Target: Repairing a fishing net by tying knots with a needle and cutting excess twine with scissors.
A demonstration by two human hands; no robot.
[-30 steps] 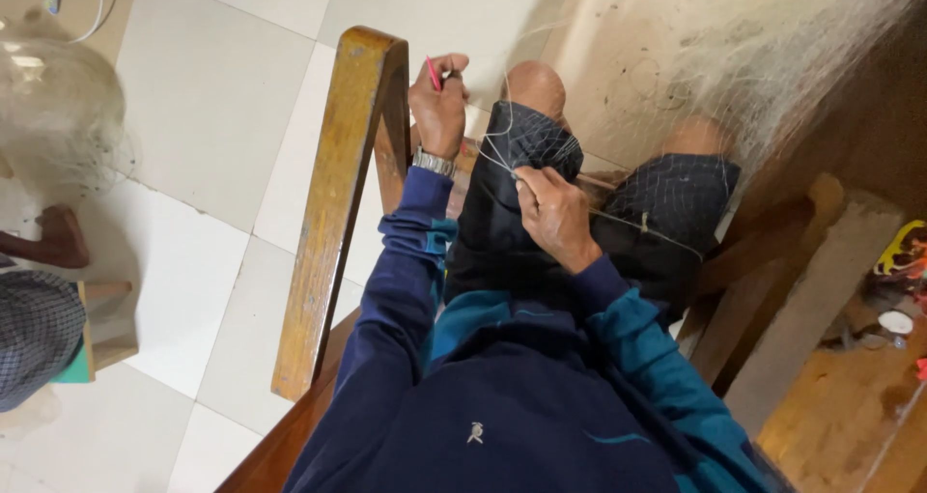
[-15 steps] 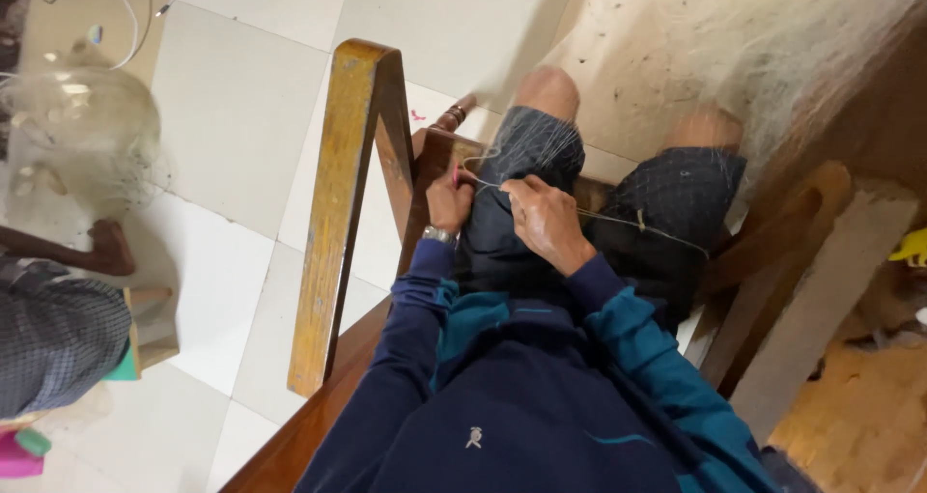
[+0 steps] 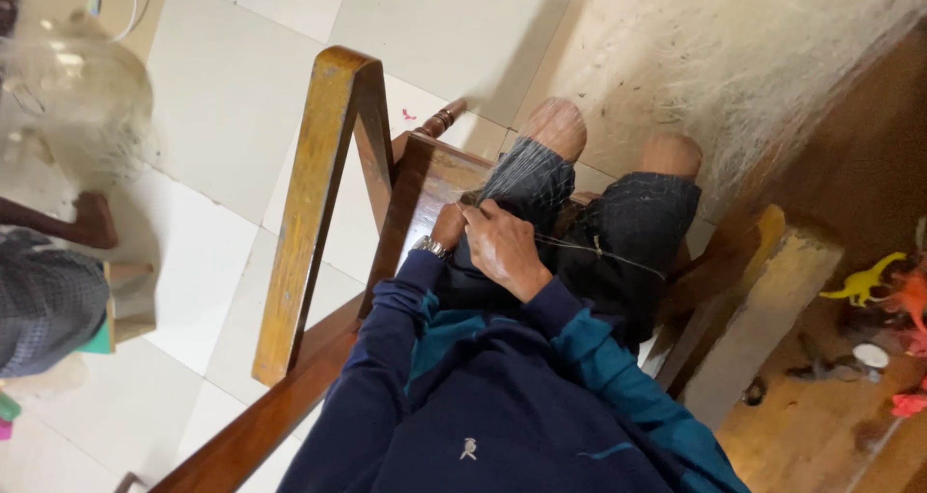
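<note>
- Right hand [image 3: 502,247]: lay knuckles up over the left thigh, fingers curled narrow and pinched on a thin line [image 3: 599,252]. The pinch itself was hidden under the fingers, so how the line sat in it cannot be told.
- Left hand [image 3: 447,227]: pressed against the right hand on its outer side, mostly covered by it. Only the back of the hand and a metal wristwatch [image 3: 430,247] showed; whether it was closed on anything cannot be told.
- Thin line: ran from the right hand's fingers away to the person's right, across both thighs, nearly level and taut, passing a small knot or clip [image 3: 599,246] near the gap between the legs. Its long axis lay crosswise to the legs. The right hand was the one on it; the left sat at the near end, just beside.
- Fishing net [image 3: 536,169]: fine pale mesh draped over the left knee just beyond the hands, with more of the same heaped on the floor past both knees.
- Dark checked shorts [image 3: 628,232]: under the line and both hands.
- Wooden chair arm [image 3: 319,203]: stood to the left of the left hand, near but apart from it.
- Another person's foot [image 3: 92,218]: on the pale tiled floor, well apart at far left.
- Plastic toy dinosaurs [image 3: 864,281]: on a wooden surface at far right, well apart.
</note>
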